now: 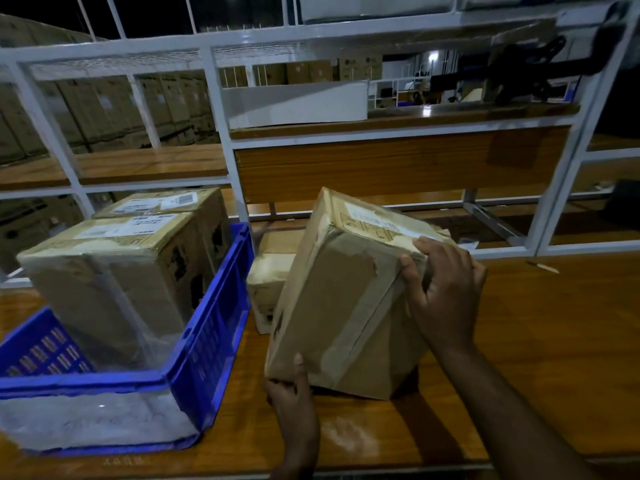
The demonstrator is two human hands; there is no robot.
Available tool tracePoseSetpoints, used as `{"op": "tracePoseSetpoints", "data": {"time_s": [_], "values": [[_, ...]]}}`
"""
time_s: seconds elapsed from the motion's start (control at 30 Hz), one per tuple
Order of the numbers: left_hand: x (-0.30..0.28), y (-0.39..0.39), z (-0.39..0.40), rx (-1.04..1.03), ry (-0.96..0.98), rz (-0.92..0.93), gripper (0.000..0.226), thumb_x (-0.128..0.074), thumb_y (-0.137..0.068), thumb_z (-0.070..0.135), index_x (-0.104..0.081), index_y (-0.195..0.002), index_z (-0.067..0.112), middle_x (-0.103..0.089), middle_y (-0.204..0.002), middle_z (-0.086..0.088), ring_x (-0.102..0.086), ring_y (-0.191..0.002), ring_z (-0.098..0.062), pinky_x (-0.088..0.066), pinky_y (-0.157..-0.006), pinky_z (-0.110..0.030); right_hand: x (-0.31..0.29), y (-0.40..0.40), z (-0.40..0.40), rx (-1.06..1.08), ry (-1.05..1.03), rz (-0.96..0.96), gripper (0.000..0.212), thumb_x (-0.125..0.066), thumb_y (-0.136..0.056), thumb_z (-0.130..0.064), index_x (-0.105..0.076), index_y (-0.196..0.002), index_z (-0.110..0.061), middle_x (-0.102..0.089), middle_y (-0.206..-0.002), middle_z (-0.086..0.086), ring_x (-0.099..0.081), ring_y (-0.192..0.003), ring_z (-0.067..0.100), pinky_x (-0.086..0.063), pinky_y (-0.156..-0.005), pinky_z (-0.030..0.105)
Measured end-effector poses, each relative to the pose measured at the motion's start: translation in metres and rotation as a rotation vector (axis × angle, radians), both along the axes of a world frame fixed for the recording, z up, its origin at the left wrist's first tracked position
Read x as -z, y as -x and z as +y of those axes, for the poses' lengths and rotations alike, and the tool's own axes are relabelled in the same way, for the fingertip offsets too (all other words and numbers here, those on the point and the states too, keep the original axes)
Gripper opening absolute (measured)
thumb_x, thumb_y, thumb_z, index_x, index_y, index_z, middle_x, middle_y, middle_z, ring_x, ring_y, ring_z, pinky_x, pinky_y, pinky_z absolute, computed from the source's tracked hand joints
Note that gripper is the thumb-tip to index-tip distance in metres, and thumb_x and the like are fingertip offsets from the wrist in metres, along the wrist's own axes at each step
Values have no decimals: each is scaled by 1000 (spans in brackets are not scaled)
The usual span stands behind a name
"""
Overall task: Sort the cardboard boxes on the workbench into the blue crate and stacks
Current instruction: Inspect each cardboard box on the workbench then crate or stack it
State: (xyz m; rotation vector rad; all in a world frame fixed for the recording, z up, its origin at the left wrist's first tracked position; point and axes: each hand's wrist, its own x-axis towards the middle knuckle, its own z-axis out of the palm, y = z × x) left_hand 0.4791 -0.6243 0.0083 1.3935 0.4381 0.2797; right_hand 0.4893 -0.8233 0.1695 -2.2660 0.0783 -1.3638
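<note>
Gripping tilted box [343,292]: left hand [291,393] bottom corner, right hand [446,289] top.

Tilted brown cardboard box [332,299], taped seams, white label on upper face, one lower corner on wooden workbench [536,341], gripped at top right edge and bottom left corner. Behind it, small pale cardboard box [268,282], upright on bench, partly hidden. Blue plastic crate [211,327] at left on bench, slotted walls. Inside crate: two plastic-wrapped brown cardboard boxes with white labels, near one [114,282], far one [180,206], touching, upright.
</note>
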Motion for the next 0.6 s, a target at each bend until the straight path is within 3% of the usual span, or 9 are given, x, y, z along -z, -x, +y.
{"op": "tracePoseSetpoints", "data": {"time_s": [0.1, 0.2, 0.27, 0.37, 0.5, 0.6], "values": [[-4, 9, -24, 152, 65, -6, 85, -61, -78, 71, -33, -148, 32, -56, -138, 2, -60, -120, -19, -58, -86, -37, 8, 5, -21, 20, -93, -9, 58, -30, -101, -60, -60, -122, -15, -64, -122, 7, -52, -120, 25, -30, -101, 39], [-6, 17, -43, 243, 10, -87, 89, -67, -74, 78, -27, -149, 50, -50, -145, 14, -54, -129, -14, -53, -102, -45, 16, 9, -38, 37, -199, -11, 64, -25, -100, -63, -59, -120, -13, -62, -118, 10, -52, -116, 27, -27, -101, 38], [-10, 21, -49, 206, -97, -123, 82, -64, -72, 83, -33, -139, 47, -52, -137, 16, -55, -124, -11, -54, -97, -40, 21, 11, -46, 36, -254, -14, 66, -23, -99, -65, -59, -117, -12, -62, -114, 11, -52, -113, 27, -29, -101, 40], [-25, 29, -51, 100, -171, -200, 52, -61, -80, 67, -39, -122, 46, -52, -125, 17, -56, -115, -8, -53, -82, -29, 25, 13, -53, 24, -331, -24, 59, -29, -100, -59, -58, -117, -11, -61, -113, 11, -51, -111, 27, -28, -99, 36], [-44, 33, -45, -30, -301, -341, 66, -61, -86, 69, -38, -140, 37, -50, -135, 9, -54, -122, -9, -56, -92, -39, 28, 12, -55, 0, -473, -15, 56, -33, -98, -57, -55, -117, -10, -59, -114, 12, -52, -110, 30, -33, -98, 37], [-68, 36, -38, -118, -403, -460, 76, -60, -88, 60, -34, -151, 25, -43, -141, 6, -44, -126, 10, -46, -94, -14, 25, 10, -49, -34, -550, -22, 63, -30, -96, -65, -54, -119, -11, -58, -115, 10, -52, -109, 29, -43, -95, 51]]}}
